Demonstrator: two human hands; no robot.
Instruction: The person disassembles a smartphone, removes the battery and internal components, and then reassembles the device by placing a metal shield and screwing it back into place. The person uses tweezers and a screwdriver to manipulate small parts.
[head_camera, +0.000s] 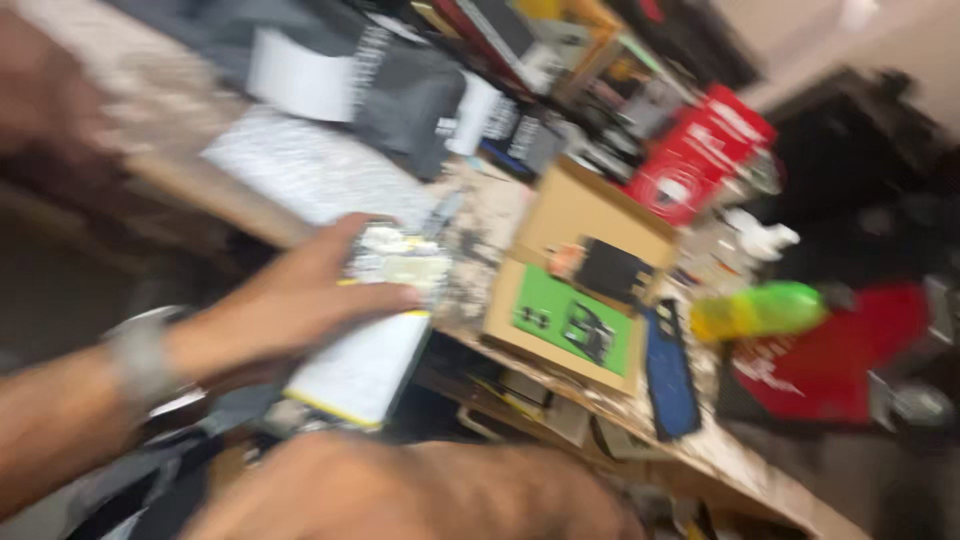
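A flat white box (370, 345) with yellow edges is gripped by the left hand (300, 295), the thumb laid across its crumpled, silvery top end and the fingers hidden beneath. The box is rectangular and smooth-sided; its long axis runs from lower left to upper right, the wrapped end pointing toward the table (480, 230). It is held at the table's near edge, partly over it. One metal watch (140, 365) is seen on the left wrist. The right hand (400, 490) is spread low across the bottom of the view (only blurred skin shows), so whether it is curled or flat cannot be told. On the speckled, worn tabletop one cardboard box (590, 215) with a green label is lying, one dark blue phone (668, 372) just beside it, and one green-yellow bottle (760, 310) on its side. One red carton (700, 155) is standing farther back.
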